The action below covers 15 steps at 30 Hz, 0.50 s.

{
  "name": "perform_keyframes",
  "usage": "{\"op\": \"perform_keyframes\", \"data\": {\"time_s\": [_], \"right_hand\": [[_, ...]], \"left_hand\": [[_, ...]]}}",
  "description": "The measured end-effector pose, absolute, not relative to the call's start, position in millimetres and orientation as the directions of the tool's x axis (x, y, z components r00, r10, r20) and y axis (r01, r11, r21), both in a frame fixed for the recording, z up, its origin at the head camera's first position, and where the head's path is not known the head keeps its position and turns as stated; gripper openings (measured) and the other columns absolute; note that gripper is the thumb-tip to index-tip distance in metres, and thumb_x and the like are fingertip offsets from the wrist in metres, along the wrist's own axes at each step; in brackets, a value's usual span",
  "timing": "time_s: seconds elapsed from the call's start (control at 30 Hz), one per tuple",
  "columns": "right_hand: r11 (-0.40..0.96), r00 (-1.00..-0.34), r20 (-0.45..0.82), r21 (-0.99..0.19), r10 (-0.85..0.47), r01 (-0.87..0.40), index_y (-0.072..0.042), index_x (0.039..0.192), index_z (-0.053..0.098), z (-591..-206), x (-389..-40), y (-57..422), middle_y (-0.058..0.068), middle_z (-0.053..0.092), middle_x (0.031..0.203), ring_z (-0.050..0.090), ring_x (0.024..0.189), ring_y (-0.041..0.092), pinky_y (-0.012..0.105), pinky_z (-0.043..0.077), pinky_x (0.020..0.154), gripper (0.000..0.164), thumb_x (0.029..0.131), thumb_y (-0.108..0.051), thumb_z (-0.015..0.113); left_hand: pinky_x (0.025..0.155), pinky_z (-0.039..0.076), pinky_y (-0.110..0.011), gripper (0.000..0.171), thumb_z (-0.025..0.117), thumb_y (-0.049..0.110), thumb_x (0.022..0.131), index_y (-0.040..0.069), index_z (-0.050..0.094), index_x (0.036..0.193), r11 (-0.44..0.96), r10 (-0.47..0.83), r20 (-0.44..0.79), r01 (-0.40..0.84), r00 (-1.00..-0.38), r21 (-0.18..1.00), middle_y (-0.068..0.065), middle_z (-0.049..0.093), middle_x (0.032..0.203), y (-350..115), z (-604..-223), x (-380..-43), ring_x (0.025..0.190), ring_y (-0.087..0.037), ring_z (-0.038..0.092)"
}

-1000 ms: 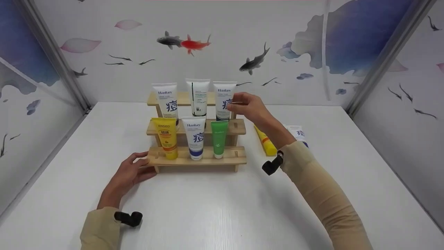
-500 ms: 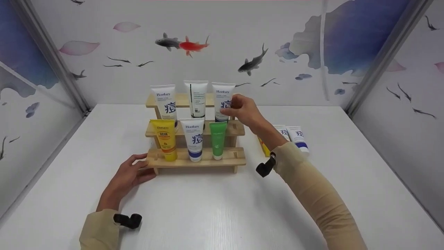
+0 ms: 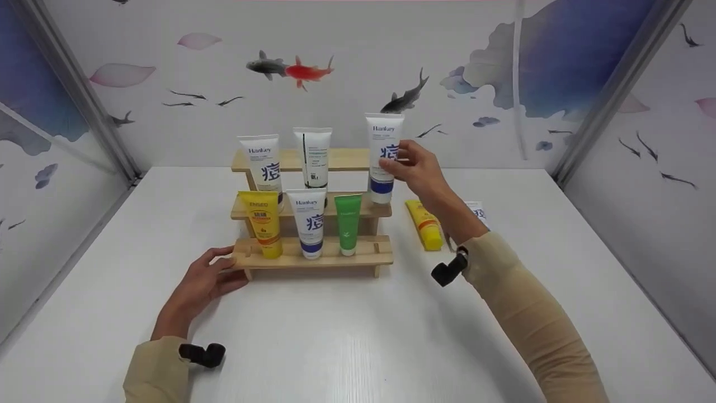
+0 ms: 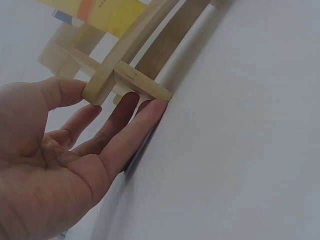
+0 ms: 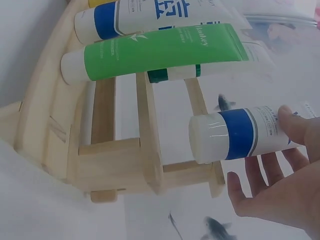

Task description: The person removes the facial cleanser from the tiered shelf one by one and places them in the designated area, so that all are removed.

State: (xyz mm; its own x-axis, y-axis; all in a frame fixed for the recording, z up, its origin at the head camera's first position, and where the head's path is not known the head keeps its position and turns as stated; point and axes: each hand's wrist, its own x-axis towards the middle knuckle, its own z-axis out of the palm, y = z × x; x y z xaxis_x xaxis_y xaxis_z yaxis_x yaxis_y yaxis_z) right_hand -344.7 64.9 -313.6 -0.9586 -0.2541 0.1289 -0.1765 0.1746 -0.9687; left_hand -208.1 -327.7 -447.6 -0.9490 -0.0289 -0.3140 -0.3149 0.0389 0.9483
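A wooden tiered rack (image 3: 313,260) stands on the table. My left hand (image 3: 197,288) grips the left end of its lowest step, the thumb and fingers touching the wood and leg in the left wrist view. My right hand (image 3: 423,173) pinches a white squeeze tube with a blue band (image 3: 384,187), upright and lifted off the middle step near its right end; its white cap (image 5: 205,137) points toward the rack. On the lowest step stand a yellow tube (image 3: 263,224), a white tube (image 3: 307,224) and a green tube (image 3: 349,224).
Two more white tubes, one at left (image 3: 264,168) and one in the middle (image 3: 314,159), stand on the middle step. Right of the rack lie a yellow tube (image 3: 428,229) and a white tube (image 3: 477,210), partly hidden by the right arm. A patterned wall (image 3: 224,129) rises behind.
My right hand has taken hold of the right-hand white tube on the middle step and raised it, shifting it slightly right. The left hand stays at the rack's end.
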Motion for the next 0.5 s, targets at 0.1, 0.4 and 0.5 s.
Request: {"op": "perform_keyframes", "data": {"time_s": [0.1,0.4,0.5], "right_hand": [[0.167,-0.964,0.13,-0.971,-0.234,-0.171,-0.016,0.145,0.047,-316,-345,77,0.011,0.052,0.147,0.054,0.131,0.029,0.042,0.044,0.117,0.055,0.095,-0.029,0.069],[0.185,-0.994,0.088,-0.978,-0.072,-0.1,-0.02,0.144,0.046,-324,-344,119,0.008,0.054,0.143,0.057,0.129,0.028,0.041,0.047,0.114,0.066,0.088,-0.039,0.075],[0.174,-0.998,0.059,-0.983,-0.032,-0.063,-0.019,0.145,0.044,-328,-344,136,0.009,0.053,0.146,0.056,0.132,0.029,0.04,0.046,0.115,0.071,0.086,-0.04,0.077]], "left_hand": [[0.098,0.058,-0.03,0.055,0.042,0.024,0.108,0.01,0.023,0.158,0.05,-0.029,-0.313,-0.314,-0.949,0.948,-0.027,0.036,0.157,-329,-447,-208,0.111,-0.014,0.067],[0.099,0.057,-0.03,0.056,0.042,0.025,0.108,0.01,0.022,0.158,0.049,-0.026,-0.318,-0.319,-0.948,0.947,-0.026,0.035,0.157,-329,-446,-208,0.114,-0.015,0.066],[0.099,0.057,-0.03,0.056,0.042,0.025,0.108,0.011,0.022,0.158,0.055,-0.024,-0.326,-0.327,-0.945,0.944,-0.026,0.035,0.157,-327,-446,-207,0.115,-0.016,0.065]]}}
